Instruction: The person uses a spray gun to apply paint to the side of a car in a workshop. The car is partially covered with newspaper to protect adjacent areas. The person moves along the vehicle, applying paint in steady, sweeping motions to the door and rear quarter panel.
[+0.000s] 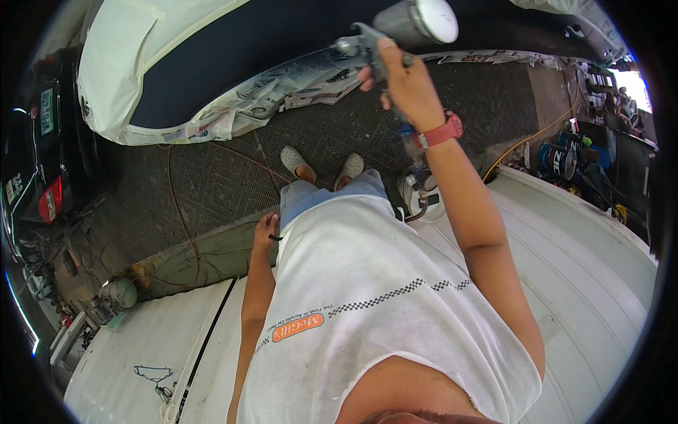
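Note:
My right hand (415, 83) is raised at the top, closed around the grip of a spray gun (374, 51). A grey cup with a white lid (432, 22) sits on top of the gun. The gun's nozzle faces left, close to a dark car body panel (233, 53) with masked edges. A red watch (443, 131) is on my right wrist, and a hose fitting (417, 152) hangs below the hand. My left hand (266, 227) hangs by my shorts, beside a short dark strip; its fingers are too small to make out clearly.
White masking sheet (116, 67) and taped newspaper (265, 99) border the panel. A dark car (53, 148) stands at left. Thin hoses (171, 191) cross the patterned floor near my feet. White panels (572, 261) lie behind me; cans (561, 161) and a yellow hose (519, 143) are at right.

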Motion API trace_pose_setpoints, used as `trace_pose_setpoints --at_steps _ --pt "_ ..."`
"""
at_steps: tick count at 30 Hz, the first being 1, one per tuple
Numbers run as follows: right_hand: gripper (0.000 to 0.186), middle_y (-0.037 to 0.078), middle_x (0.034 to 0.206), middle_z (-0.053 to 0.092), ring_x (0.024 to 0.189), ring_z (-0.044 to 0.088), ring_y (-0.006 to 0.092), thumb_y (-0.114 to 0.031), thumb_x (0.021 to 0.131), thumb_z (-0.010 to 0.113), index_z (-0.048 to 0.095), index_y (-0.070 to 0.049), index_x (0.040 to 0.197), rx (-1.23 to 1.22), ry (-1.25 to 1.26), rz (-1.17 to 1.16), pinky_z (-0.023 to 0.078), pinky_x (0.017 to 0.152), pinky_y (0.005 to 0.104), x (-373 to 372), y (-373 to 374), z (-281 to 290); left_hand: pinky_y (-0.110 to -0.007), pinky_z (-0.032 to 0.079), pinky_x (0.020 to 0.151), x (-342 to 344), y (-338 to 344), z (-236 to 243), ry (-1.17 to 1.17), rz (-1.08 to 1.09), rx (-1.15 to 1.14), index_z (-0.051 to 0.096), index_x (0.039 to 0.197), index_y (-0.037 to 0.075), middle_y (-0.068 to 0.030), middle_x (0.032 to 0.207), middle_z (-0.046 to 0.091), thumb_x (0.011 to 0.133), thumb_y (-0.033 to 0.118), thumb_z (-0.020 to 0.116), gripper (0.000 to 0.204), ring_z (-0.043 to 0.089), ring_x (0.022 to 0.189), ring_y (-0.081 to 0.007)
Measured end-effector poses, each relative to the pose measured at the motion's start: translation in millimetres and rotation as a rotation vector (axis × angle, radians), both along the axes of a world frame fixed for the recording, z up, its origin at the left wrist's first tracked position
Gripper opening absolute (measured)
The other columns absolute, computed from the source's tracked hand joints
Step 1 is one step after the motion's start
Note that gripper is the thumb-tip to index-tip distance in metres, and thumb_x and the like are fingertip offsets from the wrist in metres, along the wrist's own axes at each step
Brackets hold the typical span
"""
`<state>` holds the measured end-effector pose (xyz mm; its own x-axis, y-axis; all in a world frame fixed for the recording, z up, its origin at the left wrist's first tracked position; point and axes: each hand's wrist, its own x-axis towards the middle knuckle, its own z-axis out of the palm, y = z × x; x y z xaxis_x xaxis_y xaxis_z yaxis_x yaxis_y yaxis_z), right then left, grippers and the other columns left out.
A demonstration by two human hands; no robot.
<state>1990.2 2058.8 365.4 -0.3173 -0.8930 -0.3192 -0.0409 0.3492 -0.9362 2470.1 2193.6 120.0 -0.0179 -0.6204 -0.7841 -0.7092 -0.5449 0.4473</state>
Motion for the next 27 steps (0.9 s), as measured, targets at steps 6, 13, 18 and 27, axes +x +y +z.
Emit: trace_pose_setpoints --at_steps 6,13,18,27 --pt "0.062 0.011 0.085 0.073 0.072 0.07 0.0148 -0.057 0.105 0.044 0.066 0.0 0.115 -0.028 0.122 -0.287 0.046 0.045 0.0253 -64.9 29.2 7.3 -0.036 0.051 0.097 9.8 2.8 -13.2 -0.024 -0.008 0.003 0.059 0.137 0.002 -0.0141 0.127 0.067 0.099 0.042 0.064 0.056 0.066 0.111 -0.0239" --pt "0.057 0.012 0.09 0.075 0.078 0.073 0.0174 -0.054 0.106 0.042 0.063 -0.003 0.119 -0.088 0.241 -0.484 0.044 0.045 0.0251 -134.3 55.0 24.6 -0.035 0.05 0.099 8.6 -7.1 -9.1 0.009 0.008 0.061 0.06 0.137 0.003 -0.0117 0.124 0.069 0.099 0.042 0.064 0.055 0.065 0.111 -0.0221" --pt "0.059 0.012 0.089 0.074 0.078 0.072 0.0178 -0.054 0.106 0.042 0.063 -0.001 0.119 -0.137 0.305 -0.522 0.044 0.045 0.0253 -139.3 48.6 30.2 -0.033 0.05 0.096 27.2 -5.5 -38.3 0.054 0.015 0.019 0.06 0.137 0.002 -0.0096 0.121 0.069 0.099 0.041 0.065 0.054 0.065 0.107 -0.0195" --pt "0.061 0.011 0.089 0.074 0.077 0.071 0.0146 -0.057 0.105 0.043 0.063 -0.002 0.121 -0.072 0.071 -0.202 0.045 0.044 0.024 -43.3 15.0 25.6 -0.033 0.051 0.095 29.9 -1.9 -42.1 0.083 0.099 0.05 0.06 0.136 0.001 -0.0087 0.119 0.069 0.098 0.038 0.067 0.053 0.065 0.105 -0.019"
